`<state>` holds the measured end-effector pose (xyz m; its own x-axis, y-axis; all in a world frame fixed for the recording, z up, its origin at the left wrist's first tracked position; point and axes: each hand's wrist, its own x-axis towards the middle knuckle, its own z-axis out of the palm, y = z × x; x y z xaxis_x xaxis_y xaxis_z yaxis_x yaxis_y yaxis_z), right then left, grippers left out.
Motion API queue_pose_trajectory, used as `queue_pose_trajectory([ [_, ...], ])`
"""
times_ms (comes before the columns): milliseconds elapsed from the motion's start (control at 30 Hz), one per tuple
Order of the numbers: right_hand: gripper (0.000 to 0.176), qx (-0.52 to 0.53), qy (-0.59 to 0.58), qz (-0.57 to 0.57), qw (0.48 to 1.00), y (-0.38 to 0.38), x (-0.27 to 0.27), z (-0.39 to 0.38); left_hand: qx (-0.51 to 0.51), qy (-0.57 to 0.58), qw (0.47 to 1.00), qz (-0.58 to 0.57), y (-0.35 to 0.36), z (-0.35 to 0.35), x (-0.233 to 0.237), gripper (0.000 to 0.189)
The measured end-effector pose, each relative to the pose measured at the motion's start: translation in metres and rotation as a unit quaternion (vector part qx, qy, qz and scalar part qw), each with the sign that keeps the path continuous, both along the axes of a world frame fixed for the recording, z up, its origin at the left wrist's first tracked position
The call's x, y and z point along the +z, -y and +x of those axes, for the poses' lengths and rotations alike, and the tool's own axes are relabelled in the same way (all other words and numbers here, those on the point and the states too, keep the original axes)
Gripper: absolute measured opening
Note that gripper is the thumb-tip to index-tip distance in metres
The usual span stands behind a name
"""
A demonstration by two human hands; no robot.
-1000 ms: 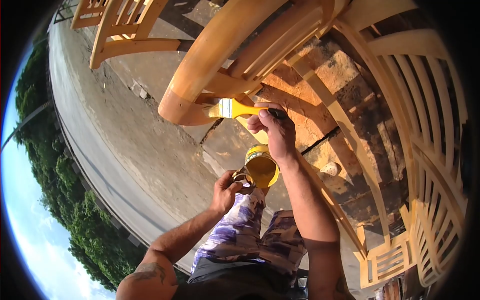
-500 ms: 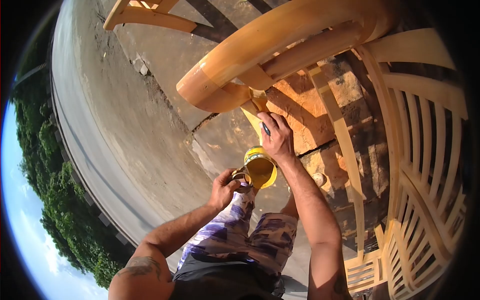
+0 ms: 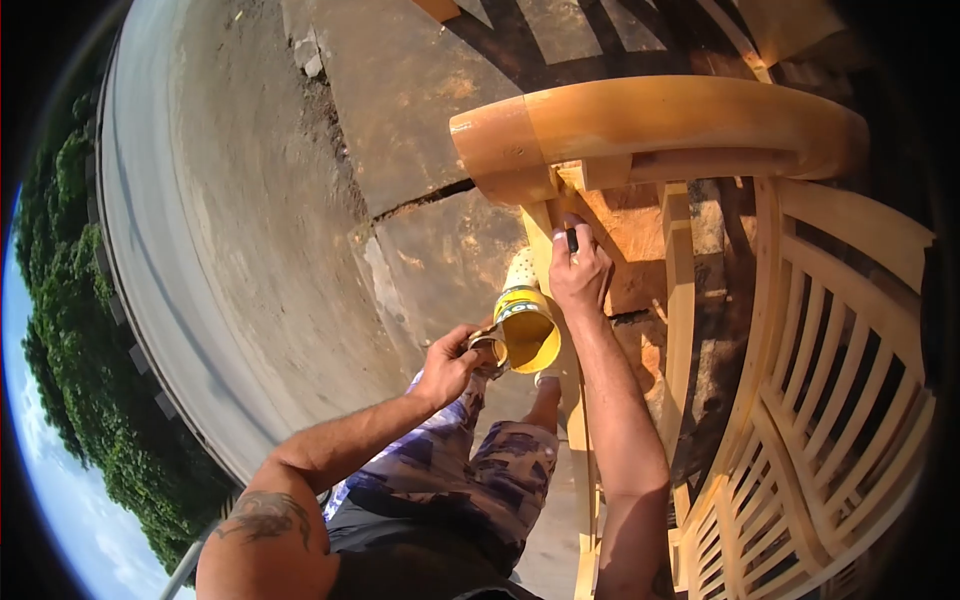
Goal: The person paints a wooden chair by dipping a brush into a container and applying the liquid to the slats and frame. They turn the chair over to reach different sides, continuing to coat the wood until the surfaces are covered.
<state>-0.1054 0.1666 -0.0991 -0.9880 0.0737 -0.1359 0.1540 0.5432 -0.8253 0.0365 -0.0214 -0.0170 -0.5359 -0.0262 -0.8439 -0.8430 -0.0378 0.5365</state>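
Note:
A yellow can (image 3: 540, 345), tilted so its mouth faces me, holds brownish-yellow liquid. At its left side my left hand (image 3: 452, 362) is closed around a ring-shaped piece (image 3: 488, 350) that looks like a handle. My right hand (image 3: 582, 272) is closed around the dark handle of a brush (image 3: 572, 240). The brush's bristles are mostly hidden beyond my fingers, close to a pale wooden post (image 3: 538, 232). Above that post curves a broad, glossy wooden armrest (image 3: 690, 118), with a darker end on the left.
A slatted wooden seat and back (image 3: 800, 420) stand on the right. Another wooden rail (image 3: 678, 290) runs beside my right forearm. Concrete paving (image 3: 410, 270) lies below, with a road (image 3: 160, 250) and trees (image 3: 130, 440) at left.
My view has shifted, so the armrest now lies more level and further right. My right hand with the brush has moved along the post. The can stays in my left hand.

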Motion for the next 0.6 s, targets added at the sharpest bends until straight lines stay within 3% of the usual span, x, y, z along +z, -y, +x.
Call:
queue_pose_trajectory([
  [133,0.022,-0.028,-0.08,0.057,0.995,0.006,-0.01,-0.011,-0.001,0.013,1.0,-0.002,0.001,-0.002,0.004,0.026],
  [267,0.019,-0.026,-0.003,0.024,0.999,0.003,-0.004,-0.021,0.022,0.019,1.0,0.009,-0.001,-0.004,0.006,0.024],
  [300,0.02,-0.061,-0.053,-0.022,0.996,0.006,0.01,-0.028,0.019,0.012,1.0,0.007,0.001,-0.003,0.004,0.024],
  [433,0.022,-0.009,-0.036,0.077,0.996,0.003,-0.012,-0.026,0.023,0.014,1.0,0.002,0.003,0.0,0.001,0.024],
  [567,0.019,-0.055,-0.016,-0.023,0.998,0.003,0.007,-0.03,0.022,0.011,1.0,-0.001,0.006,-0.005,0.004,0.025],
  [600,0.019,-0.047,-0.018,0.009,0.999,0.002,0.002,-0.029,0.023,0.011,1.0,-0.001,0.008,-0.003,0.0,0.026],
])
